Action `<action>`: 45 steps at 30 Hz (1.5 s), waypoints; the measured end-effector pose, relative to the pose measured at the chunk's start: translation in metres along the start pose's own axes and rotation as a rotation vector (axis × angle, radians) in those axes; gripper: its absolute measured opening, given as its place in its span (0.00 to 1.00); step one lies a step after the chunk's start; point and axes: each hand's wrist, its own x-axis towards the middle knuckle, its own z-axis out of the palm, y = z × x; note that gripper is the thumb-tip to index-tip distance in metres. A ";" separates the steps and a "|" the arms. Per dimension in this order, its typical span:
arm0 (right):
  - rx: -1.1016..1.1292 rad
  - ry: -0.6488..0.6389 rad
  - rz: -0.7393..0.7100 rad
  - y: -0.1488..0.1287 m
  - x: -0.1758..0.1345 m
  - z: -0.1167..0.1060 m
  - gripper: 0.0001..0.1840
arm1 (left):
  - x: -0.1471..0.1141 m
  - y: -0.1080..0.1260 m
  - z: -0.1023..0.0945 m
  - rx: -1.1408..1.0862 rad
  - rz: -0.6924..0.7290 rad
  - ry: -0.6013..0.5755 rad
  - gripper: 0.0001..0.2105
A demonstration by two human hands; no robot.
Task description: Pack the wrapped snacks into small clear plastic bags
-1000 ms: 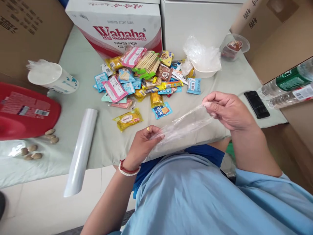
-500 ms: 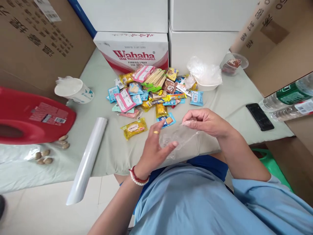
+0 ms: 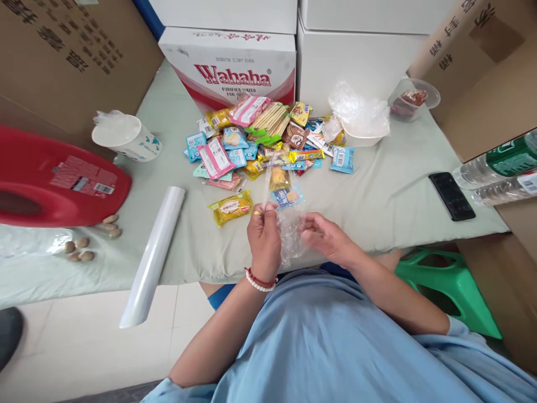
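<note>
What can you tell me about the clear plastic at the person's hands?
The clear plastic looks thin, limp and crumpled; whether it is a bag or a sheet, I cannot tell. The left hand pinches it between thumb and fingers. The right hand, blurred, is at its other side, its grip unclear. It is at the near side of the table, and a blue packet shows through its upper part.
</note>
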 end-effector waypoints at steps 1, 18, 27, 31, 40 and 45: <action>-0.020 0.005 -0.007 0.005 0.000 0.008 0.33 | -0.001 0.001 0.001 -0.038 -0.007 0.013 0.15; -0.035 -0.152 0.125 -0.046 0.044 -0.090 0.23 | 0.019 0.007 -0.063 -0.084 -0.230 -0.117 0.17; 0.071 0.257 0.075 -0.016 0.026 -0.047 0.32 | 0.006 0.003 -0.038 -0.182 -0.084 0.053 0.18; 0.236 0.011 0.249 0.004 0.015 0.016 0.33 | -0.012 -0.005 -0.020 -0.061 -0.015 -0.037 0.19; 0.157 0.131 0.120 -0.001 0.038 -0.009 0.29 | 0.011 0.000 -0.053 -0.140 -0.171 0.068 0.18; -0.051 0.060 0.138 0.004 0.026 -0.058 0.28 | 0.030 -0.012 -0.090 0.041 -0.310 -0.023 0.15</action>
